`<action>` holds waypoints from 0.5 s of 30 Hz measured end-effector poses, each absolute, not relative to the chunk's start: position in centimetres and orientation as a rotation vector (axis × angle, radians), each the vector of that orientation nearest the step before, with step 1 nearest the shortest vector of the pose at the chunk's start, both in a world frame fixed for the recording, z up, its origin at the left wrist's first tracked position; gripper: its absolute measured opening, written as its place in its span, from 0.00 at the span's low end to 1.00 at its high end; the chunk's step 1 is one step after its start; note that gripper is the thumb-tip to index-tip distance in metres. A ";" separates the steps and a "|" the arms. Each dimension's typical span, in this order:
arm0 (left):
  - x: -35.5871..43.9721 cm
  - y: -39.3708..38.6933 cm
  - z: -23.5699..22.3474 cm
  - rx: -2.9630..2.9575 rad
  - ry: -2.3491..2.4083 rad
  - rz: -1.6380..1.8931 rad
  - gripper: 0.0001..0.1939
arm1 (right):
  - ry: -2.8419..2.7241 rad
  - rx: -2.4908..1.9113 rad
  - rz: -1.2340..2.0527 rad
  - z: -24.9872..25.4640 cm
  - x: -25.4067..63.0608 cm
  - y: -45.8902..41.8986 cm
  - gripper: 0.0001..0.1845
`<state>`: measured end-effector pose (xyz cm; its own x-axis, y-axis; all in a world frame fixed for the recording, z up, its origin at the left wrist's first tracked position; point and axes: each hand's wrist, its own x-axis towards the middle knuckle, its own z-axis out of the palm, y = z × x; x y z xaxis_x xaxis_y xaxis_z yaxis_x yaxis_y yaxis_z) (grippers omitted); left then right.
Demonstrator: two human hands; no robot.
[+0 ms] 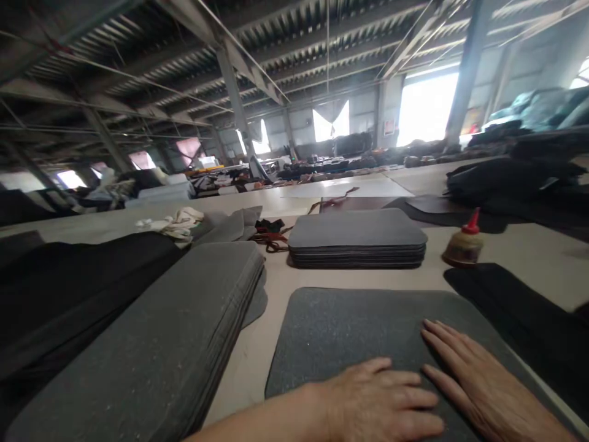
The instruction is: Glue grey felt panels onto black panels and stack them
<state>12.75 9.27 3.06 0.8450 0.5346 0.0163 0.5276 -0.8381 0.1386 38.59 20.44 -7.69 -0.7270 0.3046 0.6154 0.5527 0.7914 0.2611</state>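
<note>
A dark grey sheet with rounded corners (350, 325) lies flat on the table in front of me. My left hand (381, 402) rests palm down on its near part, fingers stretched to the right. Just beside it, my right hand (473, 374) lies flat on the sheet's right side, its fingers pointing forward and left. Neither hand grips anything. Beyond the sheet stands a neat stack of smaller grey rounded pieces (356, 236). To the left is a thick stack of long dark grey sheets (151, 331).
A glue bottle with a red nozzle (464, 242) stands at the right behind a black strip (519, 307). Black material (78, 282) covers the far left. A crumpled pale cloth (181, 224) and reddish-brown cords (275, 242) lie farther back. Dark fabric (510, 184) is heaped at the back right.
</note>
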 end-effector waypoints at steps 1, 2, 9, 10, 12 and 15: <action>12.5 9.3 2.9 2.836 0.856 0.098 0.26 | -2.424 -0.646 -0.591 -7.8 38.7 20.5 0.27; 12.0 9.4 2.8 2.758 0.918 0.138 0.30 | -2.418 -0.681 -0.591 -8.0 38.8 20.6 0.28; 6.1 11.8 2.0 2.427 1.430 0.264 0.42 | -2.464 -0.921 -0.345 -9.4 39.7 21.2 0.33; 5.5 12.3 1.8 2.417 1.497 0.237 0.43 | -2.476 -0.932 -0.297 -9.6 40.0 21.5 0.33; 4.7 13.0 1.6 2.393 1.623 0.201 0.43 | -2.495 -0.930 -0.237 -10.2 40.6 22.2 0.34; 4.0 13.6 1.3 2.349 1.789 0.208 0.43 | -2.492 -0.901 -0.197 -11.0 41.2 23.1 0.35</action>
<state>3.96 13.62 1.27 0.2658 0.9640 0.0013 0.9386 -0.2591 0.2278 41.25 23.10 -10.96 -0.6684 0.5651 0.4837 0.6341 0.7728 -0.0266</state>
